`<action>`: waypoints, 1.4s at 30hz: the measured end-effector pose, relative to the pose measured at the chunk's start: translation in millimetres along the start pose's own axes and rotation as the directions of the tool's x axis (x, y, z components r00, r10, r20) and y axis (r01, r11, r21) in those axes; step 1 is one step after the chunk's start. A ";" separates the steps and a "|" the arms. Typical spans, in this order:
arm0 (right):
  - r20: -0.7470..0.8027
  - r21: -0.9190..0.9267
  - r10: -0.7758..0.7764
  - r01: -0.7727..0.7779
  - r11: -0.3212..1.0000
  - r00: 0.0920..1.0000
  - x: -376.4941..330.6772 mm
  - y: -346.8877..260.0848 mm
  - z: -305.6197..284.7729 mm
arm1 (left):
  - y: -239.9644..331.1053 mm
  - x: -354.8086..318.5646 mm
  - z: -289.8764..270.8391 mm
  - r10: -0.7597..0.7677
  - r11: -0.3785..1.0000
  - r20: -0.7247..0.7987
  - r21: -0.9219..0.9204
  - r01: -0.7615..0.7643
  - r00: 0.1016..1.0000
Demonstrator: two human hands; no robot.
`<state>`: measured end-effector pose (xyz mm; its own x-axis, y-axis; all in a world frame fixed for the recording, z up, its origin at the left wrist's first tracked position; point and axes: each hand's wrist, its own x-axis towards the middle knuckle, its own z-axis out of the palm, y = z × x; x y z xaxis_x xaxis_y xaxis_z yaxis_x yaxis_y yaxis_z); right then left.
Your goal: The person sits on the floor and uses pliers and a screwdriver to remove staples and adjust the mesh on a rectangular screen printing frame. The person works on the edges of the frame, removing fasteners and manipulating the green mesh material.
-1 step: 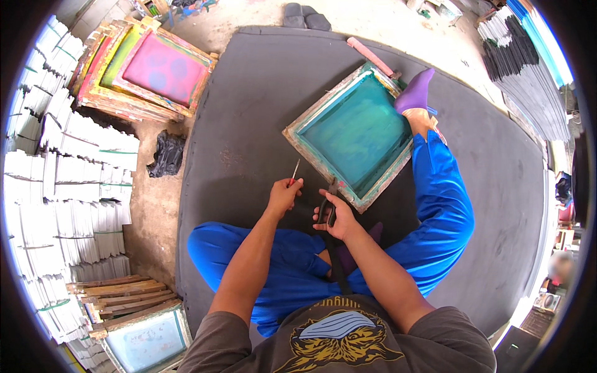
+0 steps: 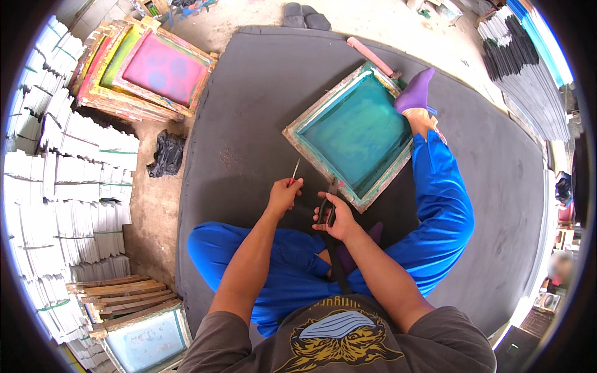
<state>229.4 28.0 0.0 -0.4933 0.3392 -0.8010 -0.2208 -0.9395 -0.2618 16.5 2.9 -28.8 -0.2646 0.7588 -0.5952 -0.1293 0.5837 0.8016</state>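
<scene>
My left hand is closed around a thin screwdriver, its metal shaft pointing up and away. Beside it, my right hand grips a pair of pliers with dark handles. The jaws of the pliers are at the near-left edge of a silkscreen frame; whether they bite on anything there is too small to tell. Teal-green mesh fills this worn wooden frame, which lies tilted on the dark mat. My purple-socked foot rests against its far right side.
Under everything spreads a dark grey mat. A pink bar lies beyond the frame. Stacked printing screens stand at the far left, another screen at near left. White bundles line the left; a black bag sits nearby.
</scene>
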 end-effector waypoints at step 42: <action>0.177 -0.738 0.008 0.128 0.662 0.984 25.0 6.0 36.0 | 19.3 -5.3 -32.5 -0.273 0.836 0.297 -0.398 0.378 0.915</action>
<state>185.4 32.5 -2.3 -0.6359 0.3351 -0.6952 0.4122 -0.6141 -0.6731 -15.6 0.8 -8.4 0.0770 0.6211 -0.7800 -0.5882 0.6600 0.4674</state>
